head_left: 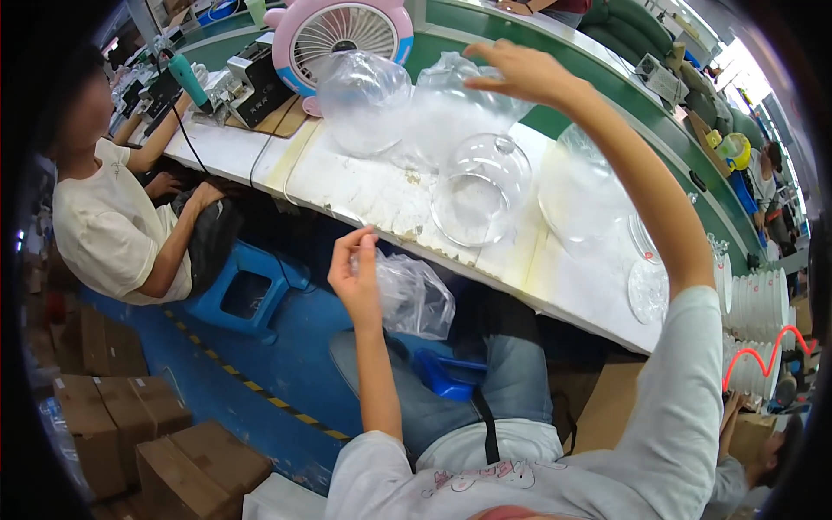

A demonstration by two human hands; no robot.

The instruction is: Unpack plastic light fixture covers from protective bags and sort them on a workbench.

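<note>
My left hand (354,276) is raised in front of the table's near edge, its fingers curled in a pinch. A crumpled clear plastic bag (418,299) hangs beside it, seemingly held by those fingers. My right hand (530,76) reaches over the far side of the table with fingers apart, holding nothing. Below it sits a bulky clear plastic bag (464,91). A round, clear plastic container (482,192) rests on the white table (373,192) in front of me. Left of the right hand stands another bagged round clear piece (364,95).
A pink fan (345,43) stands at the back of the table. On the right lie another bagged clear piece (582,208) and stacked white round pieces (756,299). A co-worker (121,208) sits at left near a blue stool (247,290). Cardboard boxes (199,468) stand on the floor.
</note>
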